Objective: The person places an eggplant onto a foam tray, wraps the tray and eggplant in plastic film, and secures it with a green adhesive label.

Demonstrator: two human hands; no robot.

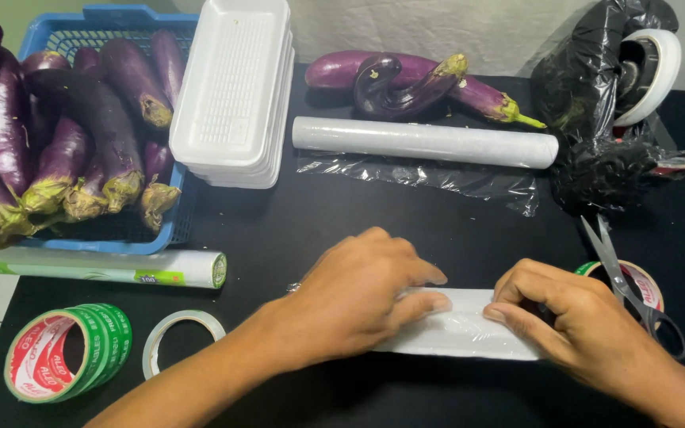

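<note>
Both my hands are down on the wrapped tray (457, 333), a white foam tray under clear film, lying flat on the black table (342, 230) just in front of me. My left hand (350, 297) is pressed palm-down over its left end, fingers spread and flat; my right hand (568, 321) is curled narrow at its right end, fingertips pinching the film there. Judging by look, the tray is light and stiff but brittle: it would dent or snap under a hard squeeze, so the hold belongs on the long edges or flat across the top, never on a corner. The film looks slick and clingy, thin enough to tear; best taken at a loose edge and pulled evenly. Past the tray lies the roll of cling film (426, 143), a loose sheet trailing from it. To the tray's right, touching nothing of it, scissors (628, 281) rest across a tape roll (636, 281). Far left of the tray sits the blue basket (164, 234) of eggplants (81, 135), with a stack of empty foam trays (235, 91) beside it.
</note>
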